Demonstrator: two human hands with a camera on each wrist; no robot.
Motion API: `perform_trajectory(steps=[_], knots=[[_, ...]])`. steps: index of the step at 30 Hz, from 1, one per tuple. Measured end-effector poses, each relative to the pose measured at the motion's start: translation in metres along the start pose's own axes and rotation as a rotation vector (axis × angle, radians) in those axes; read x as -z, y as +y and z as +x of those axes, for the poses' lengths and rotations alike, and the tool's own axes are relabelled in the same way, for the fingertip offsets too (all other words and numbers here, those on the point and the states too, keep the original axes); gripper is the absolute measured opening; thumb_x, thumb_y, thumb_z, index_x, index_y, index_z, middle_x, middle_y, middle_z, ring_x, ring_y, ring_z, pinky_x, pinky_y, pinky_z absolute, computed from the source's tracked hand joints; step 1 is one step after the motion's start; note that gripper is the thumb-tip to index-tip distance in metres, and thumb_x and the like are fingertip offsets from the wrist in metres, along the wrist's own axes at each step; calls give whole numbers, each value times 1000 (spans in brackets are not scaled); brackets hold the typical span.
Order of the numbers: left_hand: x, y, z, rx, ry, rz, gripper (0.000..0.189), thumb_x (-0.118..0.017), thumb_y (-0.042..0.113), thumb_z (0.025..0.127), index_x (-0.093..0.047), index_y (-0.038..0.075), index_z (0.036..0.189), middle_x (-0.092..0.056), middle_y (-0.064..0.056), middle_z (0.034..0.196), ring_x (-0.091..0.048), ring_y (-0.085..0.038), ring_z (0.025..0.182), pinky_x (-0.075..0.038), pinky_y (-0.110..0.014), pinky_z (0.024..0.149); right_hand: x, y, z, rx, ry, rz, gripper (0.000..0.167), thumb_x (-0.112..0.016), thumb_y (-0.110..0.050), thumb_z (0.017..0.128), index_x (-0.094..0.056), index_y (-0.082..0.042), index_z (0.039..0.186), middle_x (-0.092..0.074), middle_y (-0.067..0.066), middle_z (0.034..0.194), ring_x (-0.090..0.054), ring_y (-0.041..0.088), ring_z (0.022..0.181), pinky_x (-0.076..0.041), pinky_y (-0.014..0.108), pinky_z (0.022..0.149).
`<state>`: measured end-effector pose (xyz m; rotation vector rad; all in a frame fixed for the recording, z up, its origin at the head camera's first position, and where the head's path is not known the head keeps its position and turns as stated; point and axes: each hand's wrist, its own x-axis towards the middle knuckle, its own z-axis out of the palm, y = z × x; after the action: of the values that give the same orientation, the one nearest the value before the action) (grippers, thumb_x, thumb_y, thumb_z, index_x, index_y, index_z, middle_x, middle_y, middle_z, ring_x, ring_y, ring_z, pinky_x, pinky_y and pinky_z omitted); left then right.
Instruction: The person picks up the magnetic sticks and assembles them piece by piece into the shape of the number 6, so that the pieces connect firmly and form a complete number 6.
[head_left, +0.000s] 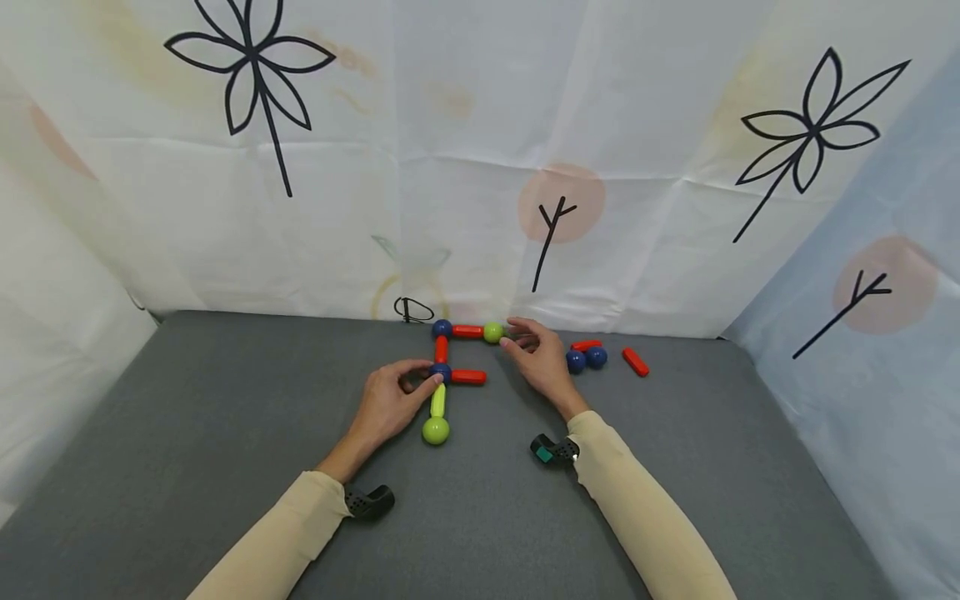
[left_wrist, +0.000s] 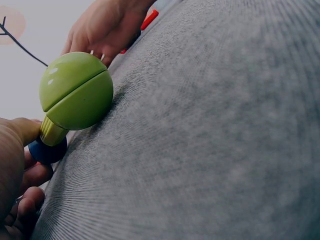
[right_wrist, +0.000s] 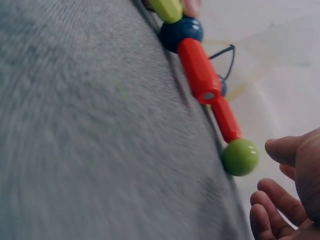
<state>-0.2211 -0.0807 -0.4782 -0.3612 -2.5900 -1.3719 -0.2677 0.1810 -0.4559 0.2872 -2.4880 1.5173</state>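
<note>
A figure of toy balls and rods lies flat on the table, shaped like a letter F. My left hand (head_left: 392,402) pinches its middle blue ball (head_left: 440,372) between thumb and fingers. Below that ball runs a yellow-green rod (head_left: 438,402) to a large green ball (left_wrist: 77,90). One red rod (head_left: 468,377) points right from the middle ball, its far end bare. Another red rod (head_left: 442,350) leads up to the top blue ball (head_left: 442,328). From there a red rod (head_left: 468,332) reaches a green ball (right_wrist: 240,157). Beside this ball my right hand (head_left: 542,360) holds nothing, fingers loosely bent.
To the right of my right hand lie two loose blue balls (head_left: 596,357) and a red rod (head_left: 586,345) behind them. Farther right is one more red rod (head_left: 635,362). A printed cloth (head_left: 465,208) hangs along the back edge of the grey table (head_left: 247,417).
</note>
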Motion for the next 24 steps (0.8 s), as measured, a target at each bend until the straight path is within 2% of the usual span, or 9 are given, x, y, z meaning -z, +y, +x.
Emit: perform_trajectory(steps=[11,15,20,22,24], knots=[[0,-1,0,4,-4,15,33,-75,33,95,-74,12,120,-72,-1,100,-54,-12,69,-42,-31,62,42,-1,-10,65,7,-20,34,-73,-9,94,-68,0,127,-70,21,113,-64,34,102,-50,43,87],[0,-1,0,7,-3,17,33,-75,34,94,-75,13,120,-72,0,99,-54,-13,69,-42,-31,62,56,-3,-16,91,30,-24,32,-72,-5,94,-68,4,125,-70,25,111,-64,38,101,-50,32,83],[0,-1,0,11,-7,18,32,-75,34,95,-75,13,120,-71,0,98,-54,-13,69,-42,-31,62,74,-23,-29,126,48,-16,31,-71,4,92,-66,11,123,-68,31,108,-62,44,98,-48,21,79],[0,-1,0,11,-8,20,32,-75,33,95,-75,13,120,-71,0,98,-54,-13,69,-42,-31,62,81,-25,-32,138,62,-22,31,-71,6,91,-66,12,122,-68,32,107,-63,43,96,-49,21,78],[0,-1,-1,12,-7,19,32,-74,33,95,-75,13,119,-71,0,98,-54,-13,68,-42,-31,62,87,-15,-33,154,79,-49,31,-72,5,91,-68,10,121,-69,30,106,-65,35,94,-48,20,76]])
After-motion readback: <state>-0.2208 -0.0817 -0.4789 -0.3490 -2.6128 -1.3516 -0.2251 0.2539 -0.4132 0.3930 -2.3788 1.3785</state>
